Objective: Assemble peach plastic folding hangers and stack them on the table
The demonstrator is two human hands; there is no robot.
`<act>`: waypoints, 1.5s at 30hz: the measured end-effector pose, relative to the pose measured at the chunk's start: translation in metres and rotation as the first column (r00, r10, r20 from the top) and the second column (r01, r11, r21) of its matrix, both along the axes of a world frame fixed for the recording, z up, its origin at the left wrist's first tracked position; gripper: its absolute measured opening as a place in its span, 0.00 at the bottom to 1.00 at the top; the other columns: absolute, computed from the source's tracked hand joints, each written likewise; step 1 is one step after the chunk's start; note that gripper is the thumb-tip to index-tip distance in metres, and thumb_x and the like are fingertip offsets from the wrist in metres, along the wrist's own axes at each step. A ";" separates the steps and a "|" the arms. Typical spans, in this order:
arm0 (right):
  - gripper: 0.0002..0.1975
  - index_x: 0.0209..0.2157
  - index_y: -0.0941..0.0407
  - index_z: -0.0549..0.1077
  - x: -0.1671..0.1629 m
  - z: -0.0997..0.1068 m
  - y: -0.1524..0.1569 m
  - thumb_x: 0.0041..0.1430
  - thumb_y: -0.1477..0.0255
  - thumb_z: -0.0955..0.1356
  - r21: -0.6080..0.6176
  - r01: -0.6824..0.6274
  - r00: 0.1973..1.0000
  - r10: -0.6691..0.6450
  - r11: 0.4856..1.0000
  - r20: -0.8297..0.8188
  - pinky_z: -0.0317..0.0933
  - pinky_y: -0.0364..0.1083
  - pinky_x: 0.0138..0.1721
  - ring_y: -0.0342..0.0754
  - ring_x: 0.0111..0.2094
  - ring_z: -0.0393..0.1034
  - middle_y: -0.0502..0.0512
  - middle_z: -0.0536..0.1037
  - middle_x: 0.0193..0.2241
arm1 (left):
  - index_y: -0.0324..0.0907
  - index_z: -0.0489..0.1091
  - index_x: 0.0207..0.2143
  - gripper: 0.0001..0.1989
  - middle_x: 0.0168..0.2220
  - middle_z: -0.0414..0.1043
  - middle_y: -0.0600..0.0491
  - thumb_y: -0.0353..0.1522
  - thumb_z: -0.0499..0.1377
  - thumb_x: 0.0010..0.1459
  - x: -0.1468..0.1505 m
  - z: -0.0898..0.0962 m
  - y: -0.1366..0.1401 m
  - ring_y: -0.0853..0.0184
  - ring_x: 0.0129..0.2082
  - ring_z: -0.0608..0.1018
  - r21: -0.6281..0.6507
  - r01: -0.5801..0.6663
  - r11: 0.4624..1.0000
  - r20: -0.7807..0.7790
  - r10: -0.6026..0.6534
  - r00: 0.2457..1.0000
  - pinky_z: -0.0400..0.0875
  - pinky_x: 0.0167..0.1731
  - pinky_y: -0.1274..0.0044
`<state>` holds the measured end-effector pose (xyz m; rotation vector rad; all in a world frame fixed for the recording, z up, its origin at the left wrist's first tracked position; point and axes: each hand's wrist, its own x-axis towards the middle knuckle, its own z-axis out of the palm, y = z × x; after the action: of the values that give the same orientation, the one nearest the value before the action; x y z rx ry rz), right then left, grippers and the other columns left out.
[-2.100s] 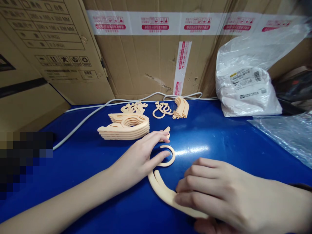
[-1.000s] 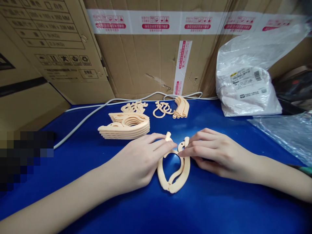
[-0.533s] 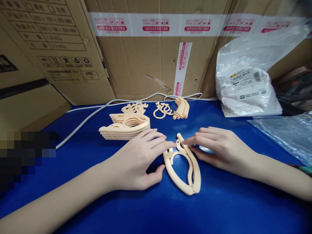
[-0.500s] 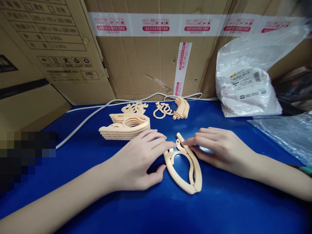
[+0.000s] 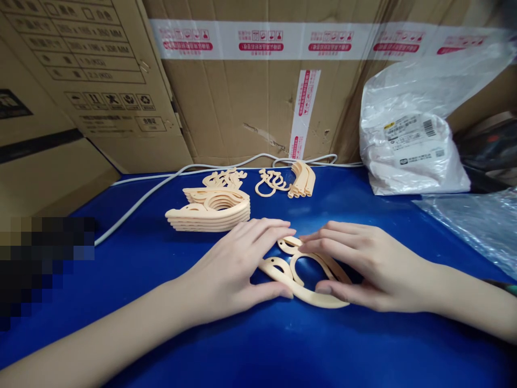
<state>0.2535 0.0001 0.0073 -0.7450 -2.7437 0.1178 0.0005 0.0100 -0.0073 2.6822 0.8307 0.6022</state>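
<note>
A cream plastic folding hanger (image 5: 311, 297) lies folded on the blue table between my hands, its pointed end towards the right. My left hand (image 5: 238, 264) closes on the hanger's left end, the thumb at the near arm and the fingers reaching over to the far one. On the right side, my right hand (image 5: 371, 264) has its fingertips on the far arm and its thumb on the near arm. That hand hides part of the pointed end. Just behind my left hand stands a stack of similar folded hangers (image 5: 208, 220).
Behind the stack lie loose cream hooks (image 5: 224, 178), more hooks (image 5: 265, 188) and a bundle of curved arms (image 5: 302, 180). A white cable (image 5: 141, 207) runs along the back. Cardboard boxes (image 5: 242, 97) wall the rear; a white plastic bag (image 5: 412, 151) and clear wrap (image 5: 476, 221) sit right.
The hanger has turned so that its pointed end swung from the near side towards the right. My right thumb has come down to the near arm.
</note>
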 end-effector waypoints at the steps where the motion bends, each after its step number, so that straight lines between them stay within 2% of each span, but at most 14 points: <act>1: 0.16 0.48 0.60 0.69 0.000 0.000 0.000 0.65 0.63 0.64 -0.044 -0.004 1.000 0.004 0.999 -0.011 0.63 0.47 0.39 0.50 0.39 0.69 0.62 0.76 0.42 | 0.43 0.56 0.59 0.32 0.59 0.63 0.45 0.44 0.62 0.58 0.000 -0.001 0.000 0.57 0.59 0.66 -0.011 0.001 1.000 -0.005 -0.001 1.000 0.64 0.56 0.64; 3: 0.17 0.49 0.58 0.69 0.000 0.001 0.000 0.64 0.63 0.65 -0.126 -0.008 0.999 0.004 0.992 -0.033 0.64 0.47 0.41 0.49 0.40 0.70 0.61 0.76 0.44 | 0.42 0.54 0.61 0.35 0.60 0.63 0.43 0.45 0.62 0.57 -0.001 -0.003 0.000 0.56 0.59 0.66 -0.034 -0.002 0.999 -0.019 0.001 1.000 0.64 0.56 0.63; 6: 0.17 0.50 0.57 0.68 0.000 0.002 -0.002 0.63 0.63 0.66 -0.205 0.023 0.998 -0.035 0.979 -0.054 0.65 0.46 0.41 0.50 0.41 0.71 0.60 0.77 0.42 | 0.42 0.53 0.61 0.36 0.59 0.64 0.43 0.45 0.62 0.57 -0.002 -0.004 0.000 0.55 0.57 0.68 -0.048 -0.011 0.999 -0.045 0.008 0.999 0.65 0.55 0.62; 11: 0.17 0.50 0.54 0.68 0.000 0.004 -0.004 0.63 0.63 0.66 -0.359 0.096 0.981 -0.149 0.928 -0.123 0.66 0.45 0.42 0.49 0.42 0.73 0.57 0.77 0.44 | 0.40 0.53 0.60 0.38 0.56 0.66 0.44 0.45 0.64 0.54 -0.002 -0.001 0.000 0.57 0.53 0.71 -0.017 0.011 1.000 -0.050 -0.012 0.999 0.68 0.51 0.66; 15: 0.14 0.46 0.54 0.70 0.000 0.006 0.000 0.64 0.61 0.65 -0.425 0.169 0.938 -0.278 0.889 -0.208 0.66 0.44 0.41 0.47 0.41 0.72 0.54 0.77 0.43 | 0.39 0.53 0.60 0.38 0.54 0.67 0.44 0.44 0.65 0.54 -0.002 0.001 -0.001 0.58 0.52 0.71 0.110 0.030 0.993 -0.006 -0.030 1.000 0.68 0.51 0.69; 19: 0.15 0.44 0.54 0.70 0.003 0.006 0.005 0.65 0.59 0.62 -0.466 0.214 0.878 -0.378 0.858 -0.294 0.66 0.44 0.38 0.47 0.38 0.72 0.52 0.77 0.38 | 0.39 0.54 0.59 0.35 0.52 0.69 0.44 0.45 0.62 0.56 -0.004 0.004 -0.003 0.57 0.51 0.72 0.277 0.018 0.961 0.045 -0.032 0.998 0.67 0.52 0.68; 23: 0.18 0.43 0.54 0.70 0.007 0.003 0.010 0.68 0.57 0.57 -0.514 0.224 0.845 -0.428 0.828 -0.320 0.65 0.44 0.36 0.48 0.37 0.72 0.52 0.77 0.36 | 0.40 0.54 0.59 0.34 0.52 0.70 0.44 0.48 0.61 0.57 -0.005 0.010 -0.004 0.57 0.53 0.72 0.335 -0.046 0.941 0.083 0.019 0.996 0.66 0.54 0.66; 28: 0.21 0.35 0.54 0.70 0.013 0.001 0.015 0.69 0.57 0.55 -0.439 0.255 0.845 -0.419 0.862 -0.332 0.65 0.45 0.37 0.49 0.36 0.71 0.51 0.76 0.32 | 0.43 0.56 0.59 0.34 0.54 0.69 0.46 0.48 0.61 0.57 -0.010 0.034 0.002 0.56 0.53 0.71 0.353 -0.178 0.918 0.077 0.161 0.984 0.67 0.53 0.65; 32: 0.16 0.42 0.53 0.71 0.014 0.001 0.016 0.70 0.61 0.57 -0.362 0.193 0.937 -0.280 0.912 -0.207 0.63 0.46 0.45 0.48 0.44 0.70 0.53 0.75 0.42 | 0.39 0.59 0.59 0.34 0.52 0.69 0.46 0.48 0.60 0.58 -0.030 0.065 0.012 0.60 0.47 0.75 0.301 -0.323 0.897 0.030 0.329 0.944 0.70 0.47 0.72; 33: 0.15 0.44 0.53 0.71 0.013 0.001 0.016 0.70 0.62 0.57 -0.338 0.171 0.958 -0.237 0.926 -0.165 0.62 0.47 0.48 0.48 0.46 0.69 0.54 0.74 0.45 | 0.39 0.58 0.60 0.36 0.49 0.70 0.48 0.50 0.60 0.56 -0.037 0.071 0.015 0.61 0.43 0.76 0.303 -0.334 0.893 0.031 0.341 0.939 0.72 0.43 0.74; 35: 0.15 0.46 0.53 0.71 0.012 0.000 0.016 0.69 0.63 0.58 -0.282 0.141 0.982 -0.170 0.949 -0.084 0.61 0.49 0.51 0.49 0.49 0.67 0.56 0.71 0.48 | 0.43 0.59 0.60 0.35 0.47 0.71 0.51 0.51 0.60 0.55 -0.051 0.079 0.023 0.63 0.43 0.76 0.275 -0.377 0.885 -0.023 0.398 0.917 0.71 0.42 0.75; 38: 0.15 0.47 0.54 0.72 0.010 -0.001 0.015 0.68 0.62 0.59 -0.205 0.133 0.991 -0.136 0.970 0.001 0.62 0.51 0.50 0.51 0.48 0.67 0.58 0.70 0.49 | 0.45 0.61 0.59 0.35 0.46 0.73 0.53 0.52 0.60 0.53 -0.071 0.079 0.034 0.63 0.43 0.77 0.209 -0.431 0.878 -0.038 0.448 0.893 0.70 0.47 0.70; 41: 0.16 0.47 0.54 0.72 0.009 -0.001 0.014 0.68 0.62 0.60 -0.163 0.123 0.992 -0.123 0.979 0.012 0.64 0.52 0.48 0.51 0.48 0.68 0.59 0.71 0.48 | 0.46 0.63 0.57 0.34 0.47 0.74 0.53 0.52 0.61 0.53 -0.083 0.073 0.042 0.59 0.45 0.77 0.141 -0.478 0.867 -0.056 0.489 0.870 0.69 0.50 0.62; 45: 0.15 0.47 0.54 0.72 0.010 -0.002 0.015 0.68 0.62 0.61 -0.126 0.113 0.994 -0.113 0.986 0.005 0.65 0.53 0.48 0.51 0.46 0.68 0.59 0.71 0.48 | 0.45 0.63 0.58 0.32 0.50 0.74 0.52 0.48 0.62 0.54 -0.088 0.069 0.048 0.58 0.47 0.76 0.057 -0.480 0.875 -0.092 0.483 0.871 0.66 0.52 0.59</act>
<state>0.2634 0.0149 0.0051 -0.9318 -2.7040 0.2700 -0.0872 0.0578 0.0612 2.5495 1.5585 0.5830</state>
